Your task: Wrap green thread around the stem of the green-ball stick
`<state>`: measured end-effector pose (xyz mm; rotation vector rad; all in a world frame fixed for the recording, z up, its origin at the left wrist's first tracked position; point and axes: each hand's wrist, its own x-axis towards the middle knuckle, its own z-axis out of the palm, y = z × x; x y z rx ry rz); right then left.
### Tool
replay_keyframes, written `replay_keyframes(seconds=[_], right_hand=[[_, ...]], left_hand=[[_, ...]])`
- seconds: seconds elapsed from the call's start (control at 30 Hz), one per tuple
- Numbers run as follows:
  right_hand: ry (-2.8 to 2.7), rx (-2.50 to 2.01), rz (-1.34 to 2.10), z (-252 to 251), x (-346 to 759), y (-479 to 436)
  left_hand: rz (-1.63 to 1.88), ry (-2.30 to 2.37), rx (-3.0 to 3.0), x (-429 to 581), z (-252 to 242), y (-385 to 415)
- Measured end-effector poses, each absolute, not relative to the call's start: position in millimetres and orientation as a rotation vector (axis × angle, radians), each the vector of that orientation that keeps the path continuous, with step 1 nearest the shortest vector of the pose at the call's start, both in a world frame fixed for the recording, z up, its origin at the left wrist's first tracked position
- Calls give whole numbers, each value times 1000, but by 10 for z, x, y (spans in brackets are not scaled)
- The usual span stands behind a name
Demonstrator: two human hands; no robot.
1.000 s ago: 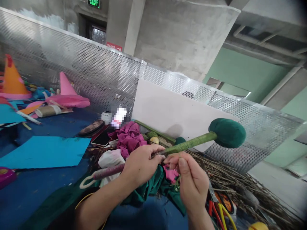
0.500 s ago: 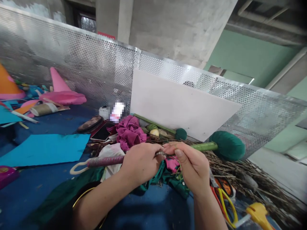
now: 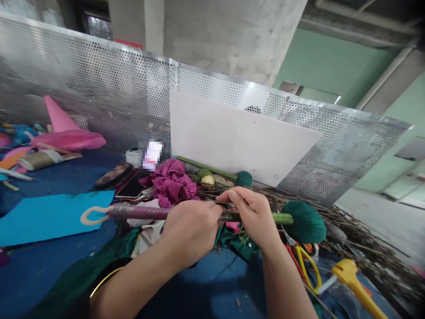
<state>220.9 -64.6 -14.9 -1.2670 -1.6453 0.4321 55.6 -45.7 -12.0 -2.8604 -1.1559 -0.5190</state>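
Observation:
A wrapped stick (image 3: 142, 213) runs level across the middle, purple on its left part and green on its right. A cream loop (image 3: 89, 216) forms its left end, and a dark green cloth ball (image 3: 303, 221) its right end. My left hand (image 3: 192, 228) is closed around the stick near its middle. My right hand (image 3: 254, 212) is at the green part, thumb and fingertips pinched together just above the stick; whatever they pinch is too small to make out. Below the hands lie dark green cloth (image 3: 234, 243) and a scrap of pink cloth (image 3: 233, 227).
Magenta cloth (image 3: 174, 184), a phone (image 3: 132, 186) and a blue sheet (image 3: 56, 215) lie to the left. Scissors (image 3: 310, 270) and a yellow glue gun (image 3: 352, 279) are at the right, near dry twigs (image 3: 361, 239). Behind stand a white board (image 3: 239, 137) and a perforated metal screen (image 3: 133, 97).
My right fingertips have lifted from the stick to just above it. The stick's right end and green ball have dropped, leaving it more level. The whole view has shifted slightly.

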Motion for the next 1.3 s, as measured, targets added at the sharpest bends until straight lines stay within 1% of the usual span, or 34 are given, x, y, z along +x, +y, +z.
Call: replay_keyframes(seconds=[0.2, 0.47, 1.0, 1.17, 1.3], right_hand=[[-1647, -1357, 433, -136, 2257, -623], [-1628, -1364, 477, -157, 2241, -595], [-1618, -1387, 430, -190, 2225, -555], [-1564, -1301, 532, -124, 2252, -584], [-1426, -1293, 673, -16, 2494, -730]], left_hand=[[-588, -1033, -2784, 563, -159, -452], [-625, -846, -2756, 552, -186, -429], [-596, -873, -2757, 529, -179, -404], [-598, -916, -2770, 514, -163, -376], [-679, -1044, -2764, 416, -92, -291]])
